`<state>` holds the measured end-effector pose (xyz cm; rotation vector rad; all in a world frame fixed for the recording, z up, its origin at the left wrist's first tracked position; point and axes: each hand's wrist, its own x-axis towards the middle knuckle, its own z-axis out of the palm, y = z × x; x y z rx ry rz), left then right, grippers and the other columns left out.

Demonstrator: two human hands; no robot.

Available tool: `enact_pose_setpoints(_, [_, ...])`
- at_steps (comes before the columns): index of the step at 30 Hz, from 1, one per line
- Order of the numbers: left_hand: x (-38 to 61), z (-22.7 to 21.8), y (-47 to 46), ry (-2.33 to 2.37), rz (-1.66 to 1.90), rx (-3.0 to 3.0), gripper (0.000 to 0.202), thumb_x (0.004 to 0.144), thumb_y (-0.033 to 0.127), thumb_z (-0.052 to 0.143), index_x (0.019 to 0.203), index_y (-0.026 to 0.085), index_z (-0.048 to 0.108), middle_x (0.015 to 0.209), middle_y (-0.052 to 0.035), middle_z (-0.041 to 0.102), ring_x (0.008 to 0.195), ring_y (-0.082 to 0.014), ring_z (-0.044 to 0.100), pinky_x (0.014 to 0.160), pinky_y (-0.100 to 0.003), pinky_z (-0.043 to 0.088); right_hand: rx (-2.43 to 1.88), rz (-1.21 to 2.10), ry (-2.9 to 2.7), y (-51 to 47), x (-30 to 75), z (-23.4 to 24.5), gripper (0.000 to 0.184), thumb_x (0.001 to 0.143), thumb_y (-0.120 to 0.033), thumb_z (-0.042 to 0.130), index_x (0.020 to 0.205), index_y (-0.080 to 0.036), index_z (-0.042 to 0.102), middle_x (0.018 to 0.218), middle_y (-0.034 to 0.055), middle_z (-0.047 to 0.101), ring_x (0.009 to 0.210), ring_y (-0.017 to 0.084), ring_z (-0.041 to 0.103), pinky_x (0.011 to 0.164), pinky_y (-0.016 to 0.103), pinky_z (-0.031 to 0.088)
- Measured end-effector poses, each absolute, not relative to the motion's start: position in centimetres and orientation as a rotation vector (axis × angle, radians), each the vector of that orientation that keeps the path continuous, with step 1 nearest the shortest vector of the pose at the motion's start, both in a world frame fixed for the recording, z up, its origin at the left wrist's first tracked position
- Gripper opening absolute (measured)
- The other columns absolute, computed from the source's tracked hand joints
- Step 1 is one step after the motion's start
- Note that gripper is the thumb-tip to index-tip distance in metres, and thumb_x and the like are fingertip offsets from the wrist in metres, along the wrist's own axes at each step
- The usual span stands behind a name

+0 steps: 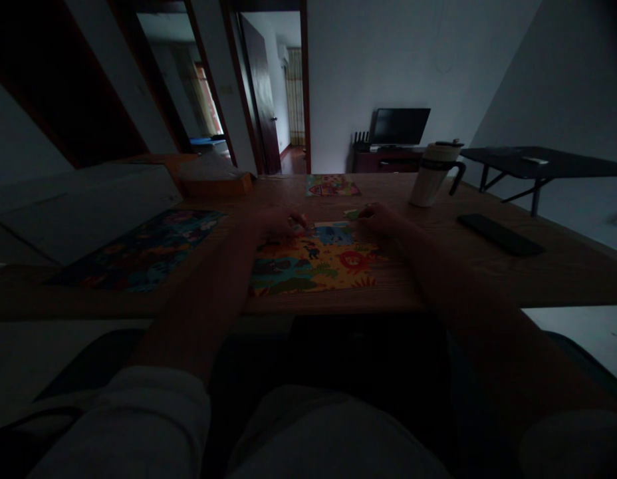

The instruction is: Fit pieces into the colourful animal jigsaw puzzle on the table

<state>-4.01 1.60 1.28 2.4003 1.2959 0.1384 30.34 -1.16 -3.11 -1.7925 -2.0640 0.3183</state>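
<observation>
A colourful animal jigsaw puzzle lies on the wooden table in front of me, in dim light. My left hand rests at the puzzle's far left edge with its fingers curled down onto the pieces. My right hand sits at the far right corner, fingers pinched around a small greenish puzzle piece. Both forearms reach out over the table's near edge.
A darker puzzle board lies to the left, and a smaller picture card at the far middle. A pale mug with a dark handle stands at the right, a black phone beside it. Boxes sit at the left.
</observation>
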Motion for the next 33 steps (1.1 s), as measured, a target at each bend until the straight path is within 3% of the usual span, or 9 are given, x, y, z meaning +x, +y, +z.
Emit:
enact_pose_setpoints(6, [-4.1,0.3,2.5,1.220,0.170,2.460,0.051,0.072,0.029,0.078,0.123,0.029,0.078,0.119,-0.0053,0.076,0.104,-0.0231,0.069,0.090,-0.028,0.052,-1.782,0.331,-2.053,-1.0,30.4,-3.3,0.022,0.097,-0.025,0.064,0.110,-0.017,0.079,0.105,0.0109,0.079,0.091,0.023,0.071,0.079,0.029,0.054])
enact_pose_setpoints(12, [-4.2,0.7,1.8,1.389,0.039,2.464,0.063,0.082,0.061,0.075,0.134,0.027,0.072,0.129,-0.0081,0.073,0.109,-0.0267,0.069,0.096,-0.035,0.053,-1.822,0.346,-2.034,-0.8,30.4,-3.4,0.024,0.097,-0.027,0.064,0.113,-0.016,0.078,0.107,0.0126,0.078,0.090,0.023,0.071,0.082,0.031,0.055])
enact_pose_setpoints(17, [-3.7,1.1,1.0,1.353,0.036,2.492,0.058,0.086,0.055,0.074,0.135,0.025,0.072,0.127,-0.0088,0.074,0.107,-0.0258,0.070,0.097,-0.034,0.052,-1.780,0.335,-2.057,-0.7,30.5,-3.4,0.021,0.097,-0.027,0.066,0.111,-0.017,0.079,0.107,0.0127,0.078,0.089,0.024,0.072,0.082,0.033,0.055])
enact_pose_setpoints(22, [-3.4,1.3,0.9,1.234,0.006,2.562,0.047,0.091,0.047,0.070,0.134,0.027,0.073,0.112,-0.0049,0.078,0.100,-0.0219,0.071,0.097,-0.032,0.052,-1.793,0.325,-2.063,-0.7,30.7,-3.5,0.023,0.097,-0.028,0.065,0.112,-0.016,0.079,0.108,0.0128,0.078,0.091,0.024,0.072,0.081,0.031,0.054])
enact_pose_setpoints(28, [-3.7,0.5,2.0,1.144,0.076,2.590,0.054,0.088,0.041,0.069,0.139,0.024,0.068,0.133,-0.0065,0.072,0.109,-0.0215,0.069,0.098,-0.031,0.052,-1.779,0.353,-2.066,-0.7,30.6,-3.5,0.023,0.097,-0.027,0.064,0.111,-0.016,0.079,0.103,0.0107,0.079,0.088,0.021,0.071,0.077,0.026,0.053])
enact_pose_setpoints(33, [-3.5,-0.2,2.3,1.196,0.203,2.482,0.061,0.080,0.044,0.074,0.136,0.022,0.067,0.130,-0.0093,0.072,0.110,-0.0233,0.069,0.092,-0.030,0.055,-1.774,0.326,-2.050,-0.9,30.4,-3.4,0.021,0.096,-0.026,0.066,0.108,-0.017,0.080,0.102,0.0108,0.079,0.085,0.022,0.071,0.078,0.028,0.054])
